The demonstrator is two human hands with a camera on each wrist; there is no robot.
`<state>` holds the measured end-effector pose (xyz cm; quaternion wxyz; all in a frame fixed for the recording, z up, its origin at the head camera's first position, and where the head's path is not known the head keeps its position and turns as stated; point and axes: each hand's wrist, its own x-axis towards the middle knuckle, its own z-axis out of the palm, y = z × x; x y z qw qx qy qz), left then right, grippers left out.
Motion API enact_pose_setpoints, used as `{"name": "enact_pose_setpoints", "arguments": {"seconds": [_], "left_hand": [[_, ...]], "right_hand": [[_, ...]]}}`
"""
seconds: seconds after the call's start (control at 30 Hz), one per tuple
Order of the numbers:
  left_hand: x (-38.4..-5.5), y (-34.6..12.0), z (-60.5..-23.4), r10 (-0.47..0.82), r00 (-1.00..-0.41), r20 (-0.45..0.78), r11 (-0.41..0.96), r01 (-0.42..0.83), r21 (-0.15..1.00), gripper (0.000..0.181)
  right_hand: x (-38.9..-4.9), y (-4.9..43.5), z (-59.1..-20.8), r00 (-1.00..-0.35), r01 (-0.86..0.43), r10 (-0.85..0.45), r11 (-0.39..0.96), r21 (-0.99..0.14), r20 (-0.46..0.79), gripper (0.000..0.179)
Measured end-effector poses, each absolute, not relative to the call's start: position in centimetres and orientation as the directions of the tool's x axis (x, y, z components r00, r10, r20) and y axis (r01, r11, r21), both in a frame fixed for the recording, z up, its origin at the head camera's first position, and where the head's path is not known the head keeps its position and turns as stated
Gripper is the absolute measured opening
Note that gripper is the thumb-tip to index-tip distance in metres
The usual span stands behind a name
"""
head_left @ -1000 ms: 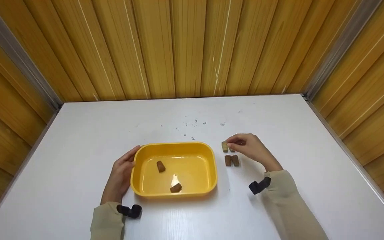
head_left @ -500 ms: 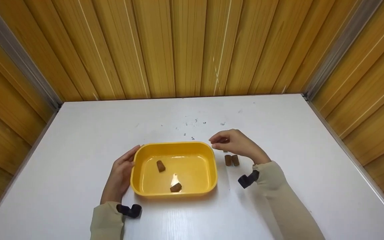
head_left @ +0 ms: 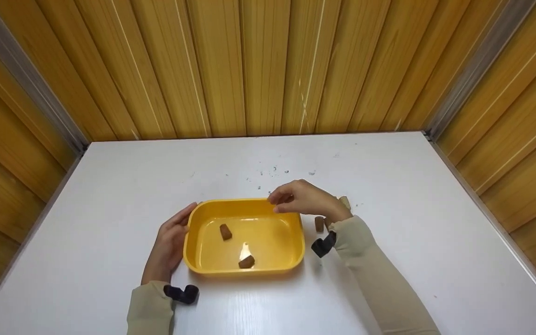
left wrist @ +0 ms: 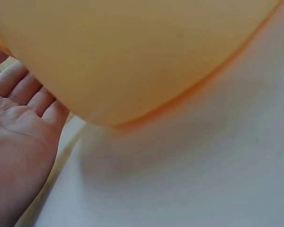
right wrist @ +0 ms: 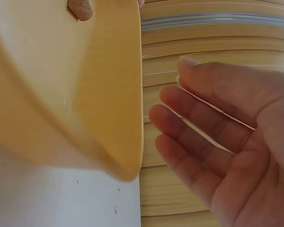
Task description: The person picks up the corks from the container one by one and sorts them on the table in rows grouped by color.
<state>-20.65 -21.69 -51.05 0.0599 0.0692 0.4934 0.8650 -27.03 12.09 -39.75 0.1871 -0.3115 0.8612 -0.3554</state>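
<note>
In the head view a yellow plastic tub [head_left: 244, 272] stands on the white table with two short brown tapered pieces inside: one piece [head_left: 225, 231] at the left, another piece [head_left: 246, 262] near the front wall. My left hand [head_left: 169, 242] rests against the tub's left end, its fingers running along the outside. Over the tub's far right corner hovers my right hand [head_left: 303, 199]; in the right wrist view its fingers are loosely bent, thumb apart, nothing visible between them. Beneath my right wrist lie a brown piece [head_left: 319, 224], a second one mostly hidden, and a light tan piece [head_left: 345, 203].
The white table [head_left: 133, 186] ends at a ribbed wood-look wall [head_left: 263, 70] at the back, with similar walls on both sides. Dark specks [head_left: 275, 169] mark the table beyond the tub. Small crumbs [head_left: 360, 204] lie right of the tan piece.
My right hand has moved left from the pieces beside the tub to above its right end. The tan piece behind my right wrist has come into view. My left hand stays put.
</note>
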Motion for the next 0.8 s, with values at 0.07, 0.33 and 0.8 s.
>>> {"name": "enact_pose_setpoints", "arguments": {"seconds": [0.07, 0.33, 0.8], "left_hand": [[-20.6, -21.6, -51.0, 0.159, -0.987, 0.036, -0.497, -0.048, 0.867, 0.056], [-20.6, -21.5, -50.9, 0.133, -0.991, 0.009, -0.499, -0.059, 0.865, 0.057], [-20.6, -21.6, -50.9, 0.151, -0.987, 0.053, -0.510, -0.032, 0.859, 0.055]], "right_hand": [[-27.1, 11.5, -39.8, -0.722, -0.421, -0.685, 0.543, -0.727, -0.094, 0.028], [-27.0, 8.3, -40.3, -0.654, -0.500, -0.752, 0.513, -0.698, -0.085, 0.030], [-26.9, 4.8, -41.6, -0.590, -0.532, -0.795, 0.513, -0.674, -0.140, 0.032]]}}
